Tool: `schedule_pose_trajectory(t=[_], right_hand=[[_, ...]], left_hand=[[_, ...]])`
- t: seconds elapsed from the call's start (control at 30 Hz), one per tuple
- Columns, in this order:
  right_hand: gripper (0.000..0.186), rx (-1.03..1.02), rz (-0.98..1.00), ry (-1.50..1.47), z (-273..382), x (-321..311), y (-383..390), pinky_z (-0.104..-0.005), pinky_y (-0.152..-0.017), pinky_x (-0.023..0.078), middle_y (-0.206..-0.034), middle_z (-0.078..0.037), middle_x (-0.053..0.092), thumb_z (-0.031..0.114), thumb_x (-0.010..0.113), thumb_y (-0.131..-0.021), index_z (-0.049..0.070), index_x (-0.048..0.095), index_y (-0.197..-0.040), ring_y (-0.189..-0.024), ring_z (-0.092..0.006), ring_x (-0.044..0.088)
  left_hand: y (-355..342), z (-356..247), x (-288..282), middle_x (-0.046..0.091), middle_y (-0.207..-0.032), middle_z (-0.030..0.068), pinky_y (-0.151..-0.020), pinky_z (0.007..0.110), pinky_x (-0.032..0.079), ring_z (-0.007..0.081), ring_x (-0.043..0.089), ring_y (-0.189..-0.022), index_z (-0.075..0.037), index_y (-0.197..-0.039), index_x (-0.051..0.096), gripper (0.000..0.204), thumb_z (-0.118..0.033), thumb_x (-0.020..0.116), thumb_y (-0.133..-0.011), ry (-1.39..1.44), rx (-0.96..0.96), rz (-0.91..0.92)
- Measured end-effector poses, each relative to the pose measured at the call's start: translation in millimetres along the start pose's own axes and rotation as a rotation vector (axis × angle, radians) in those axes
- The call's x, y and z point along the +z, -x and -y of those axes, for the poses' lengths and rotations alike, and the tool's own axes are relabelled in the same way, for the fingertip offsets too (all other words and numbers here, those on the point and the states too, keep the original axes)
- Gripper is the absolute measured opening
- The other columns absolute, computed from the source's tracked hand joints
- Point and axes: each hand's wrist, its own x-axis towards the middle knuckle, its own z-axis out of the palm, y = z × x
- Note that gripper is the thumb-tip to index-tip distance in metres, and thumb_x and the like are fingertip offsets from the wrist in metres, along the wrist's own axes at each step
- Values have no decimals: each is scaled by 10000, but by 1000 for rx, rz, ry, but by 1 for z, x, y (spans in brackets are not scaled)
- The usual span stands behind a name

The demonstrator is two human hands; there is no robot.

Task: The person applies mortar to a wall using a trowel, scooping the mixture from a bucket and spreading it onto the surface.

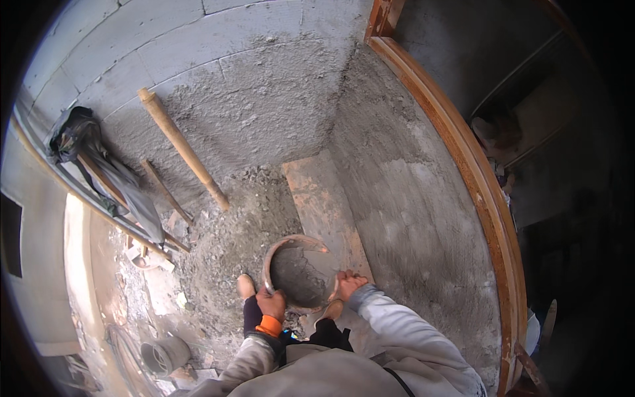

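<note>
A round tub with a worn reddish rim (267, 264) sits low in front of my feet. Grey wet mortar (297, 274) lies inside it, with a rough, broken surface. My left hand (271, 306), with an orange cuff at the wrist, is closed on the tub's near left rim. On the right side, my right hand (350, 284) has its fingers curled over the rim; its fingertips are partly hidden. A flat, mortar-stained board (317, 192) lies just beyond the tub, along the foot of the right wall.
Rubble and loose mortar (254, 192) cover the ground ahead. A bamboo pole (185, 149) leans on the rough-plastered block wall (264, 92). Cloth (129, 178) hangs over a rail at left. A grey bucket (165, 356) lies at lower left. A wooden door frame (463, 152) edges the right wall.
</note>
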Motion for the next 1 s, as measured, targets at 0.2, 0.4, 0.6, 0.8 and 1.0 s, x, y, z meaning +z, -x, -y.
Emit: schedule_pose_trajectory(t=[0.2,0.4,0.6,0.8,1.0], right_hand=[[378,29,29,-449,58,4,12,-446,-753,476,-864,-204,636,251,580,-728,31,547,-1034,-886,-369,607],[334,228,39,-311,82,-35,21,-433,-775,474,-885,-203,623,255,580,-733,40,564,-989,-878,-360,602],[317,-150,-231,-367,111,-85,-4,-452,-736,470,-903,-195,610,243,586,-723,33,552,-958,-841,-367,597],[323,-525,83,-727,91,-188,-59,-346,-568,488,-766,-107,613,191,659,-720,19,561,-975,-604,-210,593],[174,193,-826,-1470,-99,-187,-81,-286,-481,425,-713,-49,556,181,522,-863,9,532,-891,-549,-134,499]], left_hand=[[-9,-33,-7,647,-835,56,-656,278,475,143,597,-722,11,-1008,606,346,62,496,-684,58,70,176],[-40,-42,-34,635,-828,49,-608,272,464,141,577,-689,-8,-1000,605,355,77,490,-676,155,-58,275],[-56,-26,-59,577,-737,14,-524,251,417,117,522,-611,-22,-874,593,285,105,495,-638,339,-46,116],[-40,-28,-76,551,-695,14,-478,247,385,108,493,-553,-28,-876,578,285,101,487,-639,285,17,-111],[-16,-2,-75,558,-671,16,-460,255,383,117,485,-515,-12,-897,585,285,90,483,-651,225,12,-177]])
